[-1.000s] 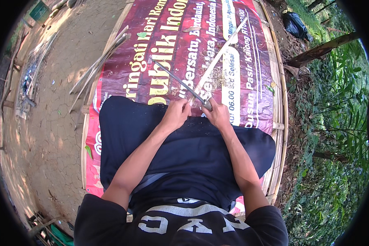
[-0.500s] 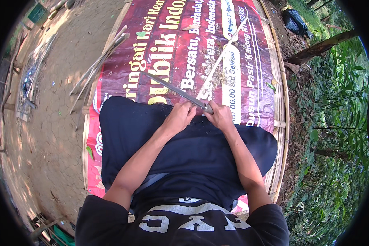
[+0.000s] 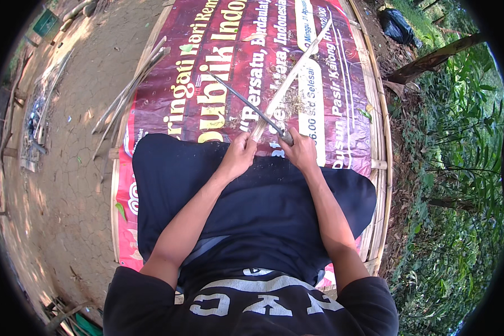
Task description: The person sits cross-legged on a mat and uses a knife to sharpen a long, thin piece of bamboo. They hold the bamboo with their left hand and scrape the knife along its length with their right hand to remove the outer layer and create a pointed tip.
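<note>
Your left hand (image 3: 238, 158) is closed around the near end of a long, pale split bamboo strip (image 3: 297, 70), whose long axis runs from your fingers away to the far right across the red printed banner (image 3: 207, 73). Your right hand (image 3: 300, 154) is clenched on the handle of a long dark metal blade (image 3: 246, 103), which slants to the far left and crosses over the strip just beyond both fists.

Counted: one long knife (image 3: 246, 105); one bamboo strip (image 3: 294, 75) crossing it; one printed red banner (image 3: 218, 61); one loose bundle of bamboo slats (image 3: 130, 92), individual slats not countable; one black bag (image 3: 399, 25).
</note>
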Demonstrator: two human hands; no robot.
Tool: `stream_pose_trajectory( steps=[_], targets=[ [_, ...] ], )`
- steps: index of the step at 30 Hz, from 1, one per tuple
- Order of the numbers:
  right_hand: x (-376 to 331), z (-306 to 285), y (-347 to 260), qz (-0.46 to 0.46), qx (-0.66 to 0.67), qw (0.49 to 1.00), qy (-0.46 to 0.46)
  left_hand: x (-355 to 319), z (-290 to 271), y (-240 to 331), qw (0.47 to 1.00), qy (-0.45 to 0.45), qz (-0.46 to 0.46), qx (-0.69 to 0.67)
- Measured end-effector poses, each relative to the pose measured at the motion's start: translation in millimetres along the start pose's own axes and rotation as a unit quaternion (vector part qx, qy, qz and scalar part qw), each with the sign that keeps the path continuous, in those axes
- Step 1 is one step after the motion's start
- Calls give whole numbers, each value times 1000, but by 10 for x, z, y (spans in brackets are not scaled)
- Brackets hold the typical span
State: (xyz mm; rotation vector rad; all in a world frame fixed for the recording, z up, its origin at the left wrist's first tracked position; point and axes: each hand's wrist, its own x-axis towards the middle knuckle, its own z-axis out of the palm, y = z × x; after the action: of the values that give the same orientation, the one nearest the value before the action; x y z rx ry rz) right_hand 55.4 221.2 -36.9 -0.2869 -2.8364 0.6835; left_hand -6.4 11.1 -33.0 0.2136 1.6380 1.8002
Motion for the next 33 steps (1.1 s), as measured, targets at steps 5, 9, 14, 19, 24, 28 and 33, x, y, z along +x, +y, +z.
stream_pose_trajectory(
  steps=[5,9,14,19,24,28,33],
  targets=[
    [27,21,-54,12,29,1000,-1,5,-66,215,952,-61,-74,-290],
    [12,25,-56,-9,26,1000,5,69,-88,219,942,-52,-121,-310],
    [-30,13,-96,-73,-19,997,-9,47,-33,222,999,-25,-25,37],
    [77,-13,17,-79,-65,995,17,-64,-51,205,882,37,204,423],
    [160,-4,31,8,-65,998,4,-79,-25,302,884,27,145,443],
    [-7,-17,-75,-76,-49,995,-37,-60,-43,144,860,38,202,467],
    [18,76,103,-91,-43,995,24,-114,-16,209,858,26,197,473]
  ],
)
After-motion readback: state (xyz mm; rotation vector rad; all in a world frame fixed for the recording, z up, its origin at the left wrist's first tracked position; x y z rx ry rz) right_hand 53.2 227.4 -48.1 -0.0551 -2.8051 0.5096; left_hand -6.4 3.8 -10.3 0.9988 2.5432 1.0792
